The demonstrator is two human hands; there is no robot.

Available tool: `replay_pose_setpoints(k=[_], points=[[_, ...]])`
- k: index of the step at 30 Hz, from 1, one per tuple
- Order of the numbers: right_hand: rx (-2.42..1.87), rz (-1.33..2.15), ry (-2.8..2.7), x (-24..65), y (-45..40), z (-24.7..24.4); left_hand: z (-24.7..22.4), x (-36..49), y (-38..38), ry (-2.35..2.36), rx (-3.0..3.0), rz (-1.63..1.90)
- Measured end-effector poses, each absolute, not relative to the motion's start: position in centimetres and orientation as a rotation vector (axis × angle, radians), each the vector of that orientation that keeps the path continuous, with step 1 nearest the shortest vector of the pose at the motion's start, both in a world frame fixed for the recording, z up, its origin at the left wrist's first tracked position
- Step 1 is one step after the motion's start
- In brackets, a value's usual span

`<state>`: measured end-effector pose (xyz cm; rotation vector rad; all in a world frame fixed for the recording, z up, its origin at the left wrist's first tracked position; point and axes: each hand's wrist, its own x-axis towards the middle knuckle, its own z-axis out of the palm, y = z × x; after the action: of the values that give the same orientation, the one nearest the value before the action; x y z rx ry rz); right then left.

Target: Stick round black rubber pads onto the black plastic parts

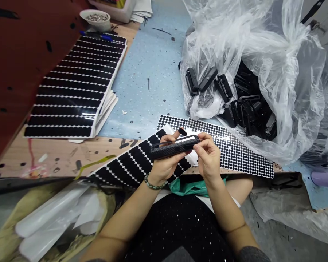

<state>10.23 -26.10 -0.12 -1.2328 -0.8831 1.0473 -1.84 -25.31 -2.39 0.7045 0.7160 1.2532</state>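
My left hand (164, 169), with a beaded bracelet at its wrist, is closed around a long black frame-like case (171, 150) with a woven carbon pattern on its side. A small black oval sticker (182, 132) sits at a left fingertip, just above the case. My right hand (209, 156) pinches the right end of the case between thumb and fingers. Whether something small is also in that pinch is hidden. Beneath the hands lie a sheet of black oval stickers (128, 165) and a white sheet of black dots (235, 147).
A clear plastic bag (284, 83) full of black cases (251, 109) stands at right. A stack of black sticker sheets (71, 91) lies at left, topped by a blue pen (98, 35). Behind it is a white bowl (102, 25) of small parts. A sack (5, 233) hangs low left.
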Motion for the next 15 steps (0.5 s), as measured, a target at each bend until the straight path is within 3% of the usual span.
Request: replay_pose_setpoints(k=[9, 15], points=[[-1.236, 0.899, -1.005, 10.24, -26.17, -0.4, -2.62, -1.57, -25.27, 0.632, 0.754, 1.344], [-1.261, 0.288, -1.331, 9.89, -26.94, -0.32, -2.73, -1.23, -25.75, 0.628, 0.784, 1.436]])
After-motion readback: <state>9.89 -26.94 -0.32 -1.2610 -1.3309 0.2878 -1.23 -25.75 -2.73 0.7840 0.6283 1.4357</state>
